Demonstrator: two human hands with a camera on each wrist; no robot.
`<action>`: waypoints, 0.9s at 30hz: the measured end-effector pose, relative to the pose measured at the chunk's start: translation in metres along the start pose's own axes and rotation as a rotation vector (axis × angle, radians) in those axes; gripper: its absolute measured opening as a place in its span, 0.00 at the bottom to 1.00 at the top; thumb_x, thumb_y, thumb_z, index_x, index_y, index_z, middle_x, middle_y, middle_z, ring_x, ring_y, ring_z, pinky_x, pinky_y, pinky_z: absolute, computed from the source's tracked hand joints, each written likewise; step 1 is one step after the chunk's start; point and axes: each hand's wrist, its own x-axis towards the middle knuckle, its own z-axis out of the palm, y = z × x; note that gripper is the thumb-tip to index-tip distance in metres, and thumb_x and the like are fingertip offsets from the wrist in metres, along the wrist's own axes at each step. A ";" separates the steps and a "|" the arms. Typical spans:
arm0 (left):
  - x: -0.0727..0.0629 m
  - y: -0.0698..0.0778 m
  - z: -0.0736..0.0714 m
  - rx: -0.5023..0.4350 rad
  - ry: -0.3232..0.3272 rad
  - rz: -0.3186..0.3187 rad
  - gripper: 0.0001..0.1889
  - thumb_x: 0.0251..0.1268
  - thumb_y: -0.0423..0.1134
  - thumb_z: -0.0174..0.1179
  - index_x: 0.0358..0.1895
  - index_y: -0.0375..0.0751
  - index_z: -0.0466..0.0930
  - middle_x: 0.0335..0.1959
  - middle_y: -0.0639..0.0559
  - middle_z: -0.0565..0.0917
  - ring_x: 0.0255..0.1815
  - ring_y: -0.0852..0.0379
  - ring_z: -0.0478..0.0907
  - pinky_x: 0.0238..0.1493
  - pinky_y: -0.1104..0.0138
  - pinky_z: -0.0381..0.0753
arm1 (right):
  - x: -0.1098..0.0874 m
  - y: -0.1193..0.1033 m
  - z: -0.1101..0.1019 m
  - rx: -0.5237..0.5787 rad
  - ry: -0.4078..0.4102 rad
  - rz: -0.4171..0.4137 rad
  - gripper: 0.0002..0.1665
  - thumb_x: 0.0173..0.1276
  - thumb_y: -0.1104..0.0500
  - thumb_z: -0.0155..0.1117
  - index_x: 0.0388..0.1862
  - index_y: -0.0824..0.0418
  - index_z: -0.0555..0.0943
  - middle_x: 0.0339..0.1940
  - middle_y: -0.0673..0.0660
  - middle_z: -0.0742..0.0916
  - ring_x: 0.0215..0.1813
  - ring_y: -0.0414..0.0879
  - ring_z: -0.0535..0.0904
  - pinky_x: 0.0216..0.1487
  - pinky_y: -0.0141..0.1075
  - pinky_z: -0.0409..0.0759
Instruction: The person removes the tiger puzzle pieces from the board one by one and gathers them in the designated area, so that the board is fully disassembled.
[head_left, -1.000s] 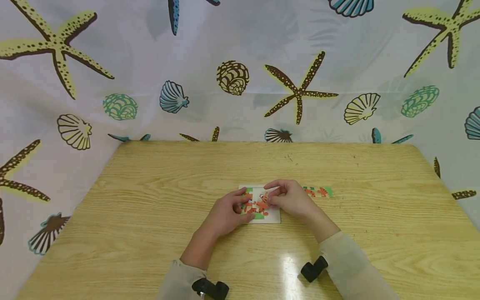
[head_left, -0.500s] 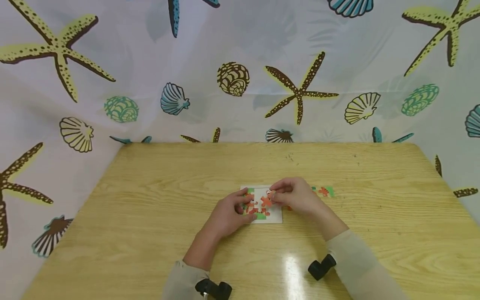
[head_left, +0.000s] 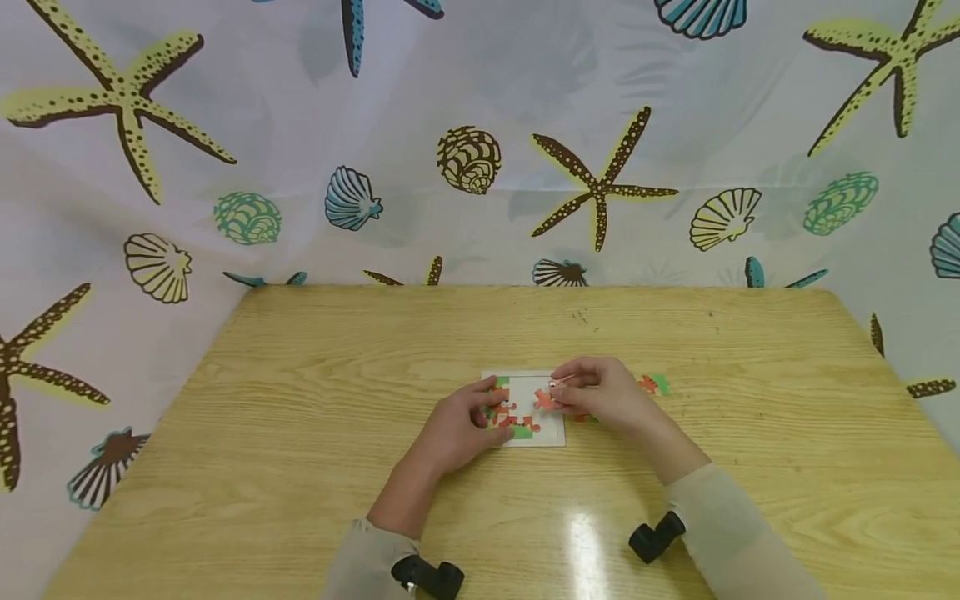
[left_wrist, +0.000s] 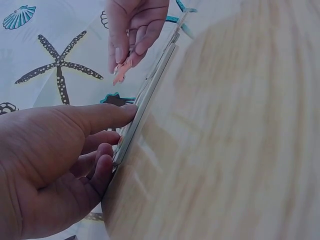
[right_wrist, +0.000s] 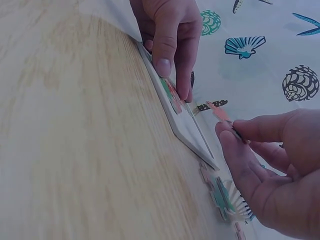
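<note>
So, pinched an orange interlocking jigsaw piece (head_left: 543,401) in the right hand (head_left: 606,393), above a white rectangular tray (head_left: 553,432), gripped its left side with the left hand (head_left: 453,425).

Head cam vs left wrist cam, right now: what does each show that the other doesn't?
Head only: the beige sleeves, the black wrist cameras, and the printed faces of the loose puzzle pieces lying right of the white puzzle tray.

Left wrist only: the tray seen nearly edge-on, and the inner side of the right hand.

Both: the left hand on the tray, the right hand pinching an orange puzzle piece, the wooden table, and the shell-and-starfish cloth.
</note>
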 end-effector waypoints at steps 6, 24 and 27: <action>-0.001 0.000 0.000 0.001 0.001 0.002 0.27 0.64 0.35 0.74 0.66 0.37 0.82 0.77 0.45 0.71 0.31 0.57 0.69 0.35 0.66 0.70 | -0.004 0.004 -0.005 0.025 -0.021 0.007 0.21 0.77 0.68 0.63 0.65 0.73 0.79 0.44 0.61 0.84 0.44 0.44 0.88 0.49 0.38 0.87; -0.005 0.002 -0.002 -0.008 -0.011 0.001 0.27 0.63 0.35 0.74 0.66 0.36 0.82 0.78 0.45 0.70 0.30 0.57 0.68 0.35 0.67 0.68 | -0.012 0.008 -0.016 0.051 -0.024 0.011 0.20 0.75 0.69 0.64 0.62 0.77 0.79 0.44 0.62 0.90 0.44 0.45 0.90 0.48 0.39 0.87; -0.005 0.002 -0.003 -0.010 -0.010 0.001 0.27 0.63 0.35 0.74 0.67 0.36 0.82 0.78 0.45 0.70 0.30 0.58 0.68 0.35 0.67 0.68 | -0.013 0.009 -0.018 0.042 -0.031 0.006 0.20 0.75 0.69 0.63 0.62 0.78 0.79 0.46 0.63 0.90 0.45 0.45 0.89 0.49 0.39 0.87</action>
